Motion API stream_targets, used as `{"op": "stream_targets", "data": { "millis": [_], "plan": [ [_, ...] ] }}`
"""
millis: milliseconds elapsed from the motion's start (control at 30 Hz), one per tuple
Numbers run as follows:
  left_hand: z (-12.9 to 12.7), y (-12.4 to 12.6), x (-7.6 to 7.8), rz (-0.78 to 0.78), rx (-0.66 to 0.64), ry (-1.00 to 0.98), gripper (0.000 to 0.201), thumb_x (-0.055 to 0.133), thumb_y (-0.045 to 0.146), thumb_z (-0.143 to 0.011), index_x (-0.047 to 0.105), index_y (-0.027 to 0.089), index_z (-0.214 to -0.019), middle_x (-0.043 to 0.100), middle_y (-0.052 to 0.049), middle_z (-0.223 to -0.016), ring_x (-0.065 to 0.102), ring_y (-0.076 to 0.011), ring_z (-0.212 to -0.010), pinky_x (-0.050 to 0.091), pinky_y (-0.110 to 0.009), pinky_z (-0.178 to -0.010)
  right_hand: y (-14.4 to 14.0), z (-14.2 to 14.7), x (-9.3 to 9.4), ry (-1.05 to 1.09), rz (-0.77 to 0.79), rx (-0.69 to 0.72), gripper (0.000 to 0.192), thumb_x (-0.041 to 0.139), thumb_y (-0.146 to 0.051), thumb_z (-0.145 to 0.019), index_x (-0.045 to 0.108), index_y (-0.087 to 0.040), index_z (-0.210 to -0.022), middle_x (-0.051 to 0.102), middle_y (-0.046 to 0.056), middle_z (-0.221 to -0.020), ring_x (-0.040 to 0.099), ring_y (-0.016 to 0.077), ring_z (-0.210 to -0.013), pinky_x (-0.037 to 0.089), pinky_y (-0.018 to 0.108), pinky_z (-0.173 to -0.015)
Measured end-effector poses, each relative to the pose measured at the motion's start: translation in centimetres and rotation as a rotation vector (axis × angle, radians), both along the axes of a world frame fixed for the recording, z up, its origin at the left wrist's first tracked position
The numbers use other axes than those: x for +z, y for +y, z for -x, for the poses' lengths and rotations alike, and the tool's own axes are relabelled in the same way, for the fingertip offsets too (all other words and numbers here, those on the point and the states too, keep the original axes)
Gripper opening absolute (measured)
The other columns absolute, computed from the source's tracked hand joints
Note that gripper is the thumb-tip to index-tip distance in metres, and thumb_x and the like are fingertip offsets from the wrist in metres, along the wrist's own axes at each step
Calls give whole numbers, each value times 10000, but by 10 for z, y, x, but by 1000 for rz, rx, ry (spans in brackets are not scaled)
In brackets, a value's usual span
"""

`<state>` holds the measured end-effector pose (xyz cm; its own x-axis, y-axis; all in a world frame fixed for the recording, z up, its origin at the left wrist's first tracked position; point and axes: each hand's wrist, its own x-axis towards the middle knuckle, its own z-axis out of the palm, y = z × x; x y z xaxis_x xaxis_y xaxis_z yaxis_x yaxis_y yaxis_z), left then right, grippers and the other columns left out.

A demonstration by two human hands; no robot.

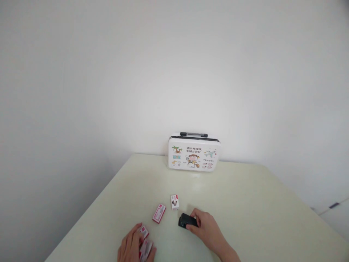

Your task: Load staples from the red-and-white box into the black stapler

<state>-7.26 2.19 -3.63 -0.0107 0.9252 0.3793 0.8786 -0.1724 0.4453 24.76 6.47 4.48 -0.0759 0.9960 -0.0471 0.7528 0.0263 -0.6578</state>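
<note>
My right hand (208, 227) is closed around a black stapler (188, 220), thumb on the near side and fingers over the far side. Its front end points left, low over the table or on it. At the lower left, my left hand (131, 244) curls round a red-and-white staple box (146, 249), thumb on the right. Another such box (144, 231) sits by its fingertips, partly covered. Between the hands lies a further red-edged staple box (159, 213), tilted on the tabletop. Beside it stands a small white box (175, 202) with a dark clip picture.
A white hard case (194, 154) with cartoon prints and a black-ended handle stands at the table's back, near the wall. The pale table (237, 193) has its edges at the left, back and right. A cable (334, 205) runs beyond the right edge.
</note>
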Motion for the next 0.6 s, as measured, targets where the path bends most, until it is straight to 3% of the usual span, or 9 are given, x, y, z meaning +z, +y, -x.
{"op": "stream_targets", "data": {
  "millis": [133,233,333,467,600],
  "plan": [
    [-2,13,10,63,-112,-38,430,698,401,-789,613,249,-1183,610,-96,-1312,592,-284,-1191,498,-465,-997,-3,2,1,-7,5,-11,159,740,-321,-773,664,-245,-890,587,-71,-656,557,135,-639,272,249,-604],
    [-15,19,21,98,-128,-41,661,695,387,-799,493,275,-1419,539,-99,-1397,545,-295,-1279,467,-481,-1060,-7,4,0,-12,17,-21,157,740,-326,-772,664,-249,-887,591,-69,-654,559,136,-634,272,251,-599],
    [-22,22,27,139,-156,-49,704,701,439,-801,469,274,-1445,540,-100,-1389,560,-299,-1251,470,-480,-1057,-10,5,-2,-13,15,-39,157,738,-329,-771,662,-255,-886,590,-70,-659,562,138,-638,275,249,-597],
    [-16,20,22,153,-151,-27,692,680,528,-820,488,254,-1427,580,-112,-1340,576,-302,-1197,474,-480,-1025,-11,7,-6,-18,3,-60,150,727,-332,-778,654,-257,-886,580,-72,-661,563,138,-642,275,246,-595],
    [-6,14,7,169,-161,21,803,730,473,-759,448,282,-1485,551,-114,-1412,534,-328,-1270,457,-487,-1039,-12,7,-7,-38,12,-64,152,719,-342,-786,653,-259,-896,585,-69,-662,565,141,-645,272,245,-597]
  ]
}}
